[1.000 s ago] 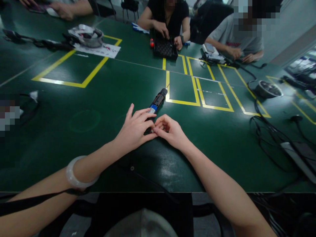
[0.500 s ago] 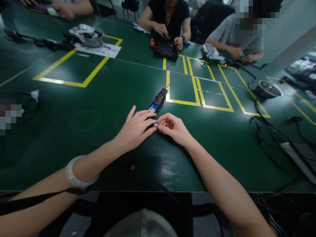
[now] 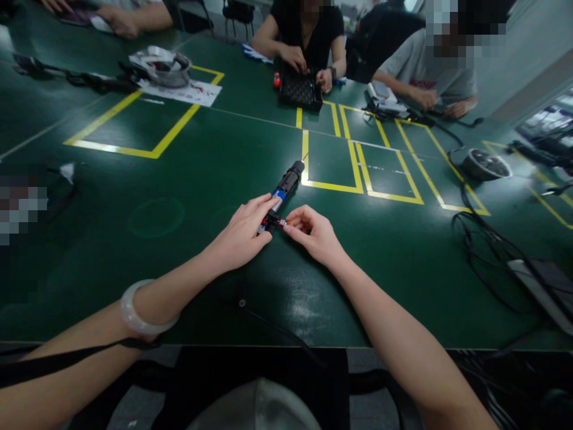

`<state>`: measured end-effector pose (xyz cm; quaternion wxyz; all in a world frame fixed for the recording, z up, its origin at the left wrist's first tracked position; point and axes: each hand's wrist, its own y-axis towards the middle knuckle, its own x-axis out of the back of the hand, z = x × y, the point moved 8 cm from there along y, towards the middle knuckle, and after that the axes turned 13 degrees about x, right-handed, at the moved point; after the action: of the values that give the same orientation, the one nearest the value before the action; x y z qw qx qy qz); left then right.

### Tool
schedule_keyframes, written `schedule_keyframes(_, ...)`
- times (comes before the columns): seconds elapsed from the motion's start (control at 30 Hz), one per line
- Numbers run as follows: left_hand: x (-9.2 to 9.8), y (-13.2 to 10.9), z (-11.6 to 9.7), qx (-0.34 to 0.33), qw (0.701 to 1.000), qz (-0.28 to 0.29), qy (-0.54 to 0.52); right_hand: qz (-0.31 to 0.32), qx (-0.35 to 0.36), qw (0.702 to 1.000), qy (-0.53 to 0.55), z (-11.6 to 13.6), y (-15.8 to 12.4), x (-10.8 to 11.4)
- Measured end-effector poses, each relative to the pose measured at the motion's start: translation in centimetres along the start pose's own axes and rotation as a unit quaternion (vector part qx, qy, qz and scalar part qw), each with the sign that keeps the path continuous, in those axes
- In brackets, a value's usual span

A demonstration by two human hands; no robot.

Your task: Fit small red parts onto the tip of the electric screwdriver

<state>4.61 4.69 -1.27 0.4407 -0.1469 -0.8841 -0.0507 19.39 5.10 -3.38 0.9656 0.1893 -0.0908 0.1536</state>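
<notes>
Green tabletop (image 3: pixel 98 251) is spread beneath everything, and at its left side a white plug (image 3: pixel 67 173) is seen beside a dark cable. Farther back, a black cord (image 3: pixel 74 77) is stretched toward a round silver container (image 3: pixel 179 77), which is set partly on a printed sheet (image 3: pixel 201 92); a yellow tape outline (image 3: pixel 116 149) is laid in front of these, and a co-worker's hand (image 3: pixel 120 22) is seen beyond. On the left forearm a pale bangle (image 3: pixel 129 304) is worn. Part of the rear of an electric screwdriver (image 3: pixel 292 174) is covered by the left hand (image 3: pixel 237 236), whose fingers are stretched out over it and whose thumb is held apart from them. The screwdriver is laid slantwise near the middle of the table, its bit pointed away, at the edge of a second tape outline (image 3: pixel 331 186). Just beside its rear, a small red-and-silver piece (image 3: pixel 283 223) is pinched between thumb and fingertips of the right hand (image 3: pixel 313 233); its exact shape cannot be told. Behind, a black tray (image 3: pixel 299 92) is touched by another co-worker, with a red object (image 3: pixel 277 79) at its left. Farther right, a white device (image 3: pixel 382 92) is placed before a third person, a round metal part (image 3: pixel 486 164) is bordered by black cables (image 3: pixel 474 239), and a pale flat slab (image 3: pixel 537 286) is partly crossed by them.
</notes>
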Motion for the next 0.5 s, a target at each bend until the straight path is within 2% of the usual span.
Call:
schedule_keyframes(0.23, -0.5, 0.3, 0.2, -0.004, 1.000, 0.015, -0.009, 0.052, 0.009, 0.994, -0.098, 0.6, -0.2, -0.6)
schedule_keyframes(0.5, -0.6, 0.3, 0.2, -0.002, 1.000, 0.022, -0.011, 0.077, 0.019, 0.981, -0.178, 0.8, 0.0, -1.3)
